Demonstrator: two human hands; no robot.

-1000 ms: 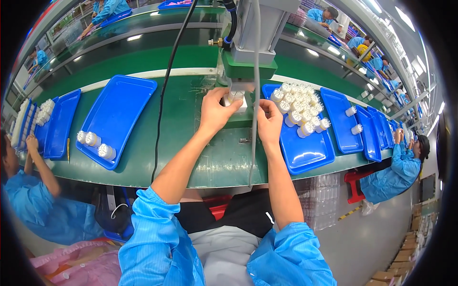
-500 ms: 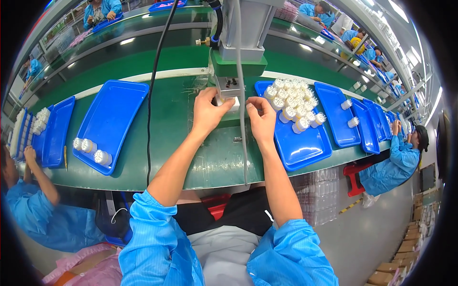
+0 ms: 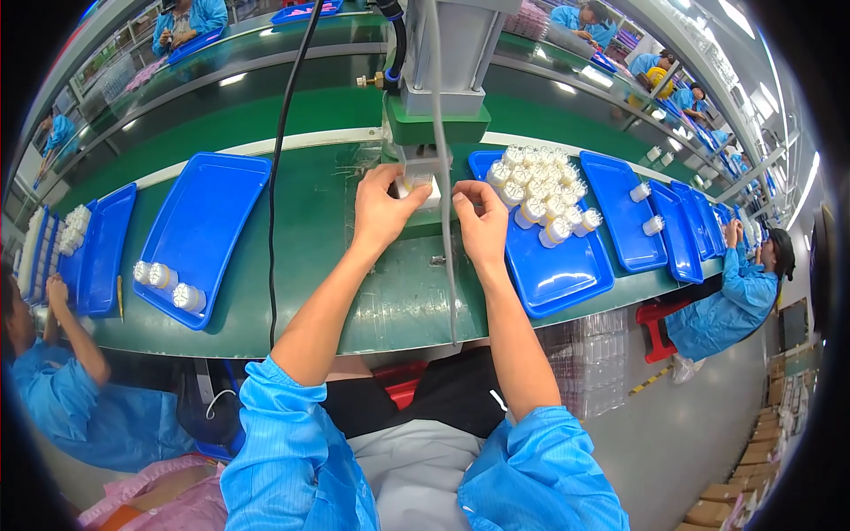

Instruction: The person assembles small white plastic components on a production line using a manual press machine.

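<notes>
A bench press (image 3: pixel 436 119), grey above and green below, stands in front of me over the green workbench. Below its metal head is a small white plastic part (image 3: pixel 423 196), partly covered by my fingers. My left hand (image 3: pixel 382 208) is closed, thumb and fingers gripping this part from the left. Just right of the press, my right hand (image 3: pixel 482 221) is held with curled fingers, thumb and forefinger slightly apart; I see nothing in it. Beside it a blue tray (image 3: pixel 567 279) bears many white cylindrical parts (image 3: pixel 540 190) with prongs on top. In another blue tray (image 3: pixel 208 221), at left, several such parts stand.
A black cable (image 3: pixel 282 177) and a grey cable (image 3: pixel 445 177) hang in front of the bench. More blue trays (image 3: pixel 624 230) line the bench at both sides. Co-workers in blue sleeves sit at left (image 3: pixel 80 389) and right (image 3: pixel 748 292). A conveyor (image 3: pixel 336 88) runs behind.
The press head looks higher, and more of the pale part beneath it shows. Both hands stay nearly in place; the whole view has shifted slightly.
</notes>
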